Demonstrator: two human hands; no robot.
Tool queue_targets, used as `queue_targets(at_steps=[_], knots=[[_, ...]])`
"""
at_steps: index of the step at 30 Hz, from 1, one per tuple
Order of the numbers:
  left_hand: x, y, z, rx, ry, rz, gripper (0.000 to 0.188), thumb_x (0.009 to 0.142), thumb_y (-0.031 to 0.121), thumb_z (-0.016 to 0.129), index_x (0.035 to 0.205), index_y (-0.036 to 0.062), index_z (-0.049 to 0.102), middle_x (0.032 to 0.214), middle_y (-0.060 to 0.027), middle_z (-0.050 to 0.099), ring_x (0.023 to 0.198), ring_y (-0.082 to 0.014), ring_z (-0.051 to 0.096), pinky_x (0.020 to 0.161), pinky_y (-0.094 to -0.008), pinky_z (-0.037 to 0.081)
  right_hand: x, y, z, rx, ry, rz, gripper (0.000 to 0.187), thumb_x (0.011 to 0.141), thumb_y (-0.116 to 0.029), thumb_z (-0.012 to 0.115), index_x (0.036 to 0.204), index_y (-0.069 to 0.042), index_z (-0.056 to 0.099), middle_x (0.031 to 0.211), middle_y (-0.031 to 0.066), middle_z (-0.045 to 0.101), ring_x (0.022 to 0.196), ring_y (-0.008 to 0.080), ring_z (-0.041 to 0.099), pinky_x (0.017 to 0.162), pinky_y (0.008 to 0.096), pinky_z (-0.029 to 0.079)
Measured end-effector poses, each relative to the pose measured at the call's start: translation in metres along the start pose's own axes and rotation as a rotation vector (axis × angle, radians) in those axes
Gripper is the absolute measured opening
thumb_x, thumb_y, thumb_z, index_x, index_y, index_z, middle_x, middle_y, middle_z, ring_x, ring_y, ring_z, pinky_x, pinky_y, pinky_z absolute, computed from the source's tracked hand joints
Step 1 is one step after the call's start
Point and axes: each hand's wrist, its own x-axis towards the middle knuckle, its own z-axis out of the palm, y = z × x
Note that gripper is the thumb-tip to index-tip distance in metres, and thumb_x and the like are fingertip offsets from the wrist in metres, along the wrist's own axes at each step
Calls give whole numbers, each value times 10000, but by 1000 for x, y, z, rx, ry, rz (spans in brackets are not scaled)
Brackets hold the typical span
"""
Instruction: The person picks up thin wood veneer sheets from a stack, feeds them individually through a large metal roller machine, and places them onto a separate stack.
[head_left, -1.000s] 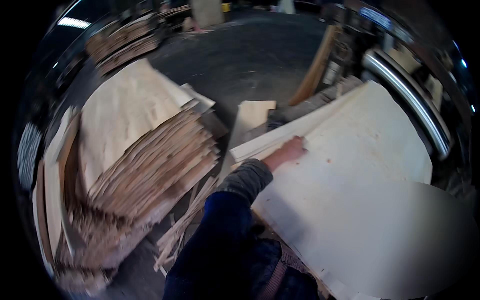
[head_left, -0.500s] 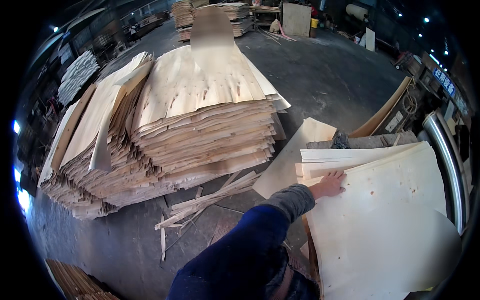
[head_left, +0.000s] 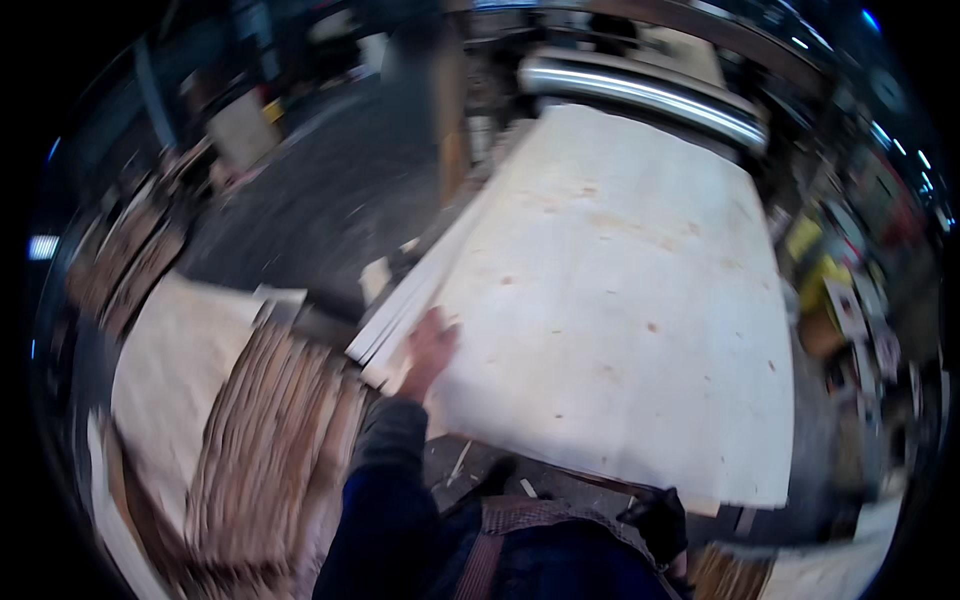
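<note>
A large pale wood veneer sheet (head_left: 610, 300) lies before me, its far end close to a shiny metal roller (head_left: 640, 95). My bare left hand (head_left: 432, 345) rests on the sheet's left edge, fingers stretched out and somewhat blurred. Narrower strips of veneer (head_left: 385, 325) show along that edge, under and beside the hand. My right hand (head_left: 658, 525), in a dark glove, is low by the sheet's near edge on the right. Its fingers are too dark to make out, and whether it touches the sheet cannot be told.
On the left stands a tall stack of veneer sheets (head_left: 275, 450). Part of another stack (head_left: 730, 572) shows at the lower right. A wooden post (head_left: 450, 120) rises beyond the sheet's left side. Cluttered goods (head_left: 835, 290) line the right. Wood scraps lie on the floor (head_left: 455, 480).
My view has swung right, so the roller now lies straight ahead and the veneer stack to the left. My left hand stays on the sheet's left edge. My gloved right hand has come into view.
</note>
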Motion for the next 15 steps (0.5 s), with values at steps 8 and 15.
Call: queue_targets(at_steps=[8,15], knots=[[9,25,-24,-59,-150,7,659,849,459,447,1372,112,247,1404,-116,277,1293,-286,262,1012,-491,219,2,10,25,59,163,-175,237,867,-256,530,946,-34,558,955,142,619,888,339,613,796,524,484],[35,-16,-17,-434,-168,98,602,811,282,571,1311,26,353,1324,-172,377,1230,-276,361,977,-443,311,25,40,13,-649,315,-434,168,877,-246,507,806,-99,545,751,37,573,688,171,560,668,313,475]])
